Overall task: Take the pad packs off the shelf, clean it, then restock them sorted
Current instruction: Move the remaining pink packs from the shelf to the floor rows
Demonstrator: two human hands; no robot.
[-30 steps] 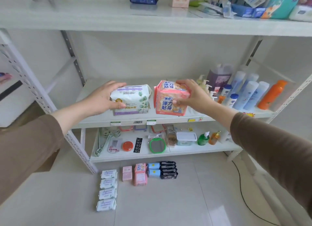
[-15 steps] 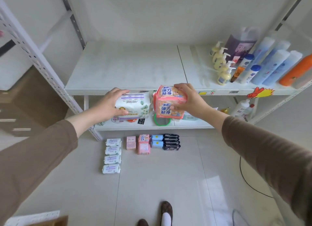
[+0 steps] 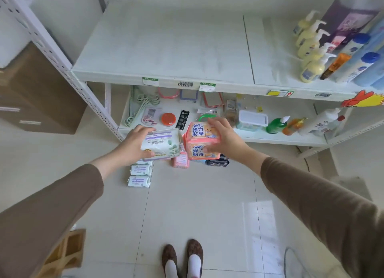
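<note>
My left hand point(image 3: 136, 144) grips a white pad pack with purple print and green leaves point(image 3: 161, 143). My right hand point(image 3: 223, 138) holds a pink-orange pad pack with blue characters point(image 3: 200, 141). Both packs hang in the air below the white shelf point(image 3: 164, 47), over the floor. The shelf's left part is bare. On the floor tiles beneath lie white pad packs point(image 3: 139, 176) in a column, pink packs point(image 3: 180, 161) and dark packs point(image 3: 218, 162), partly hidden by my hands.
Bottles point(image 3: 311, 49) crowd the shelf's right end. The lower shelf point(image 3: 280, 139) carries small goods, a lidded box and bottles. A brown cardboard box point(image 3: 35, 95) stands left of the rack. A wooden crate point(image 3: 66, 250) and my feet point(image 3: 182, 257) are on the floor.
Both hands lifted their packs off the shelf and brought them down and toward me, below the shelf edge. My view tilted downward, showing the floor and my feet.
</note>
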